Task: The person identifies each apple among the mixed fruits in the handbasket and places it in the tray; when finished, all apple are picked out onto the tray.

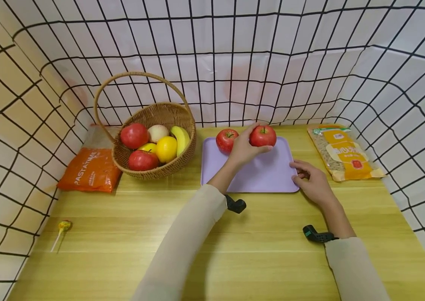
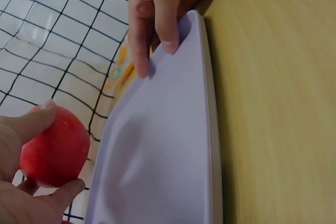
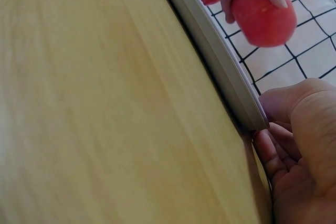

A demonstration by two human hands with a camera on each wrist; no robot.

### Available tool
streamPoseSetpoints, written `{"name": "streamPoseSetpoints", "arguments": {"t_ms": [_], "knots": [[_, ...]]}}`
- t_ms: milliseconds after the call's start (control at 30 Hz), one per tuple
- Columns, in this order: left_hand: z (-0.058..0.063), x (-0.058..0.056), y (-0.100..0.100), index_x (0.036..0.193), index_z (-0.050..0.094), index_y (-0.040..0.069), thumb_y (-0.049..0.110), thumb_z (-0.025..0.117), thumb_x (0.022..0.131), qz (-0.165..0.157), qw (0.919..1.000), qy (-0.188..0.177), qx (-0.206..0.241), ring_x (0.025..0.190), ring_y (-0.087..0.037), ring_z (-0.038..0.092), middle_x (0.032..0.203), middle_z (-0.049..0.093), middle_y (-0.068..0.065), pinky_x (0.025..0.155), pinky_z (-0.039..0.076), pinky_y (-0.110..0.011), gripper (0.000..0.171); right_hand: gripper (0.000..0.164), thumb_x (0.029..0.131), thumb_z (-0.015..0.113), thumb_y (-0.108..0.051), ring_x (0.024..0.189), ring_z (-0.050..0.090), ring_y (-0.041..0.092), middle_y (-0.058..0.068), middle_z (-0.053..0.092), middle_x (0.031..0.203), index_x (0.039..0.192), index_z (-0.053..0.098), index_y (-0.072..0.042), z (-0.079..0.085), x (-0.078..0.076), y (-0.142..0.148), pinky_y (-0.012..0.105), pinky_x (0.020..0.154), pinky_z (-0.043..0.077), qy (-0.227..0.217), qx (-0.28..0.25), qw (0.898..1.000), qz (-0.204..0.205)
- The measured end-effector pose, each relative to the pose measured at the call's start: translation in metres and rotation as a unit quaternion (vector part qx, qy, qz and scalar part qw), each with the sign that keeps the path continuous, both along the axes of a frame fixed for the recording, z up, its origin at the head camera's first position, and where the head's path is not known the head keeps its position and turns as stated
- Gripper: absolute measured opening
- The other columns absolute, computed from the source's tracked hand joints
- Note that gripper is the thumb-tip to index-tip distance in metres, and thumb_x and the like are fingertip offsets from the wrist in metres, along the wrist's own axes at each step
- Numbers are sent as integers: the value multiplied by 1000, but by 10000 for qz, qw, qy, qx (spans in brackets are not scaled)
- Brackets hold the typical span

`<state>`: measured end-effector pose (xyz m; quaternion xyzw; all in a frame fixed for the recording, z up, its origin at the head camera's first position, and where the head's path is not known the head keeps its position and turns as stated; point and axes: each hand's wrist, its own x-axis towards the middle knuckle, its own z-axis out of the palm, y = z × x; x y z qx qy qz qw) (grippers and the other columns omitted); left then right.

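My left hand (image 1: 243,148) grips a red apple (image 1: 264,136) between thumb and fingers, over the back right part of a pale purple tray (image 1: 259,179). A gap between this apple and the tray shows in the left wrist view. Another red apple (image 1: 225,141) sits at the tray's back left, just left of my left hand. At the tray's right edge, my right hand (image 1: 314,184) holds the rim, with the thumb (image 3: 286,100) on it and the other fingers curled low beside the corner. Part of the held apple is hidden by my left fingers.
A wicker basket (image 1: 180,165) with a tall handle holds several fruits, left of the tray. An orange pasta bag (image 1: 92,169) lies beyond it. A grain packet (image 1: 342,152) lies at the right, a lollipop (image 1: 63,226) at the front left. Grid-patterned sheeting (image 1: 235,62) encloses the table.
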<state>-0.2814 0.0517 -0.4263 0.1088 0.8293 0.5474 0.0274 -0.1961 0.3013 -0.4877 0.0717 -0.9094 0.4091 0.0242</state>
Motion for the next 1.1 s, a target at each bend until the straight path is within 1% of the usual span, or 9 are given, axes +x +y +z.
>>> {"name": "streamPoseSetpoints", "arguments": {"t_ms": [167, 333, 467, 567, 667, 733, 900, 967, 1100], "knots": [[-7, -6, 12, 149, 50, 39, 30, 90, 80, 259, 9996, -103, -12, 132, -26, 54, 147, 58, 2, 106, 51, -45, 81, 41, 99, 66, -7, 103, 52, 23, 20, 53, 151, 139, 62, -2, -1, -1, 0, 2, 78, 40, 51, -35, 10000, 27], [-14, -11, 22, 151, 50, 33, 26, 90, 80, 581, 9982, -120, -103, 133, -26, 53, 147, 58, 3, 109, 49, -43, 81, 41, 98, 66, -7, 101, 52, 22, 21, 54, 150, 138, 63, -2, -1, -1, 1, 2, 77, 40, 73, -33, 10000, 23], [-18, -13, 24, 151, 50, 28, 25, 90, 80, 877, 9957, -257, -143, 135, -27, 52, 147, 58, 1, 111, 48, -44, 81, 41, 99, 66, -8, 101, 52, 22, 20, 53, 152, 139, 63, -2, 0, -1, 2, 3, 77, 39, 0, -34, 10000, 3], [-23, -13, 24, 153, 48, 26, 26, 88, 82, 965, 9944, -364, -220, 138, -28, 50, 149, 57, -1, 112, 47, -44, 82, 41, 99, 66, -9, 101, 52, 22, 20, 53, 152, 139, 63, -3, 1, -1, 1, 3, 77, 39, -26, -38, 10000, -18], [-25, -13, 23, 156, 44, 22, 27, 87, 84, 925, 9946, -312, -348, 141, -30, 48, 152, 54, -3, 115, 45, -45, 83, 41, 99, 66, -8, 101, 52, 22, 20, 53, 152, 139, 63, -3, 0, -1, 1, 3, 77, 39, -10, -35, 10000, -19], [-26, -14, 22, 157, 42, 20, 27, 85, 85, 877, 9947, -210, -488, 142, -30, 47, 154, 52, -4, 116, 43, -45, 84, 41, 99, 66, -8, 101, 52, 22, 20, 52, 152, 139, 63, -2, 0, -1, 0, 3, 77, 39, -6, -35, 10000, -2], [-25, -11, 20, 159, 36, 15, 26, 84, 86, 652, 9949, -35, -765, 144, -30, 45, 159, 47, -5, 118, 42, -46, 89, 41, 99, 65, -6, 102, 52, 23, 20, 52, 153, 139, 63, -2, 0, 0, -1, 2, 77, 39, -37, -43, 10000, 5], [-24, -10, 18, 159, 36, 15, 27, 84, 86, 536, 9953, 29, -807, 144, -30, 45, 159, 45, -4, 117, 43, -47, 88, 40, 99, 65, -6, 102, 52, 23, 20, 52, 152, 139, 63, -2, 1, 0, 0, 2, 77, 39, -32, -43, 10000, -9], [-16, -5, 12, 157, 40, 17, 30, 81, 88, 208, 9944, 325, -981, 147, -35, 42, 164, 39, -6, 116, 43, -51, 81, 40, 99, 65, -7, 103, 52, 23, 20, 52, 152, 139, 63, -2, 1, 0, 1, 2, 78, 39, -31, -35, 10000, -18]]}}
